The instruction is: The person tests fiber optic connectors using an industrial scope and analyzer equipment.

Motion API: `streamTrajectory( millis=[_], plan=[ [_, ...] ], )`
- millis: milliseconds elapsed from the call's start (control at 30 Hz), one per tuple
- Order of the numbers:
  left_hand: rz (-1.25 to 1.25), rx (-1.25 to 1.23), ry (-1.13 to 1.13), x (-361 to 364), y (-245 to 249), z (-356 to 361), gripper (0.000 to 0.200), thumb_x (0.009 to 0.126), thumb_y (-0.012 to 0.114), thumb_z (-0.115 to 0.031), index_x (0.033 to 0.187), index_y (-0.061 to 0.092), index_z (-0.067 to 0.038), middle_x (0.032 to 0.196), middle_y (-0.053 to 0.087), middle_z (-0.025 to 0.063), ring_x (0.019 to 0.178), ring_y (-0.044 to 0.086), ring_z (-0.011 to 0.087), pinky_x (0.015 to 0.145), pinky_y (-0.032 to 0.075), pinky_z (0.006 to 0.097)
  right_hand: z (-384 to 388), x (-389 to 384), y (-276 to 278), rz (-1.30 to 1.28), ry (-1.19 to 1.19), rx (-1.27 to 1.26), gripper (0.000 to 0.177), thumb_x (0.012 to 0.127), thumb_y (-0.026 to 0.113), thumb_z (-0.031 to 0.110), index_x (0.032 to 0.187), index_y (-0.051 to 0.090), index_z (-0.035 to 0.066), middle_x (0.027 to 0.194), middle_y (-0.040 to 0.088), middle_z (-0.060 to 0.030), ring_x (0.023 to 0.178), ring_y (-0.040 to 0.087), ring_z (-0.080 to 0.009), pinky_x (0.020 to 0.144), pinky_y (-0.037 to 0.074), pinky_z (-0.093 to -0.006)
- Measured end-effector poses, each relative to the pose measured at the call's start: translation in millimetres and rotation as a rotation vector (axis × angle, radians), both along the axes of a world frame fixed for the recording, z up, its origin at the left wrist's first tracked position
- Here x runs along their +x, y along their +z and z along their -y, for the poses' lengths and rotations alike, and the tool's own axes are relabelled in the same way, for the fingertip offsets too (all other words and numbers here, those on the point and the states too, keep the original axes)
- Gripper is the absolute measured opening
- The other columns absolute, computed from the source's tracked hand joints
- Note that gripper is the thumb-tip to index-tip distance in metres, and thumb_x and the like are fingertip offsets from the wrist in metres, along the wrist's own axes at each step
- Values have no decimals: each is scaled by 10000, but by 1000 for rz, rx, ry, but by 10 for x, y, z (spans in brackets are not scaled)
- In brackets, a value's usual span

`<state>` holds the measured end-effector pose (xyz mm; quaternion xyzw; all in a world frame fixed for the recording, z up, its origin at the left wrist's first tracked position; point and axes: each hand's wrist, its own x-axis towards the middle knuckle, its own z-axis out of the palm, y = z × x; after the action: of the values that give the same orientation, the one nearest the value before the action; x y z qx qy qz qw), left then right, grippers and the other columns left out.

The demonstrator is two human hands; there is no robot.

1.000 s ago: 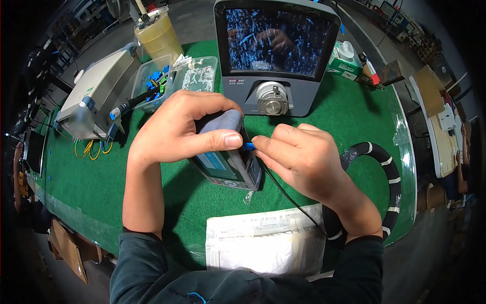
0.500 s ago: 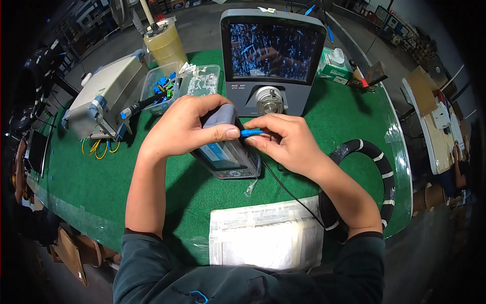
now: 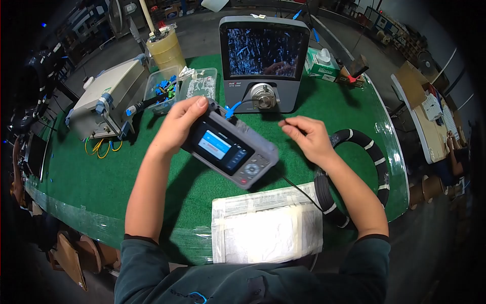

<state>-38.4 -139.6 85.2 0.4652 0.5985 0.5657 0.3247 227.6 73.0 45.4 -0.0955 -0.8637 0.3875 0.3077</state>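
Note:
My left hand grips a grey handheld tester by its left end, tilted above the green table. Its lit screen and round keypad face me. A blue fiber connector sits at the tester's far edge, with a thin dark cable curving from it toward the microscope's round metal fixture. My right hand is apart from the tester, to its right, with the fingers pinched together; what they hold, if anything, I cannot make out. A black cable runs from under the tester to a black cable coil.
Behind stands the microscope with its screen. Clear tubs of blue and green connectors and white bits are at left, beside a large bench instrument. A tissue box is at back right. A taped white pad lies in front.
My right hand has left the blue connector and moved right. My left hand has turned the tester so its screen shows fully, with the blue connector at its far edge.

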Motion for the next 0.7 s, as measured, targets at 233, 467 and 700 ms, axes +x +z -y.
streamTrajectory(
  millis=[233,467,700],
  plan=[
    [520,-28,127,415,-534,-357,599,1057,521,-559,1141,683,12,1037,745,97,889,709,145,843,561,292,-245,-243,-9,-7,-161,-219,279,1028,672,229,1188,761,18,835,654,27,720,558,-61,658,463,-232],
    [635,51,164,509,-722,-662,629,1060,520,-552,1289,631,23,1225,706,114,1064,678,168,964,522,311,-571,-376,40,42,-86,-378,324,1026,670,256,1220,752,11,793,649,30,741,557,-52,652,462,-226],
    [527,198,153,535,-1021,-781,565,1090,487,-506,1252,638,13,1233,678,88,1148,593,152,1055,416,306,-699,-488,98,149,-83,-450,311,1012,693,269,1142,779,0,784,667,25,703,556,-37,629,446,-213]
  ],
)
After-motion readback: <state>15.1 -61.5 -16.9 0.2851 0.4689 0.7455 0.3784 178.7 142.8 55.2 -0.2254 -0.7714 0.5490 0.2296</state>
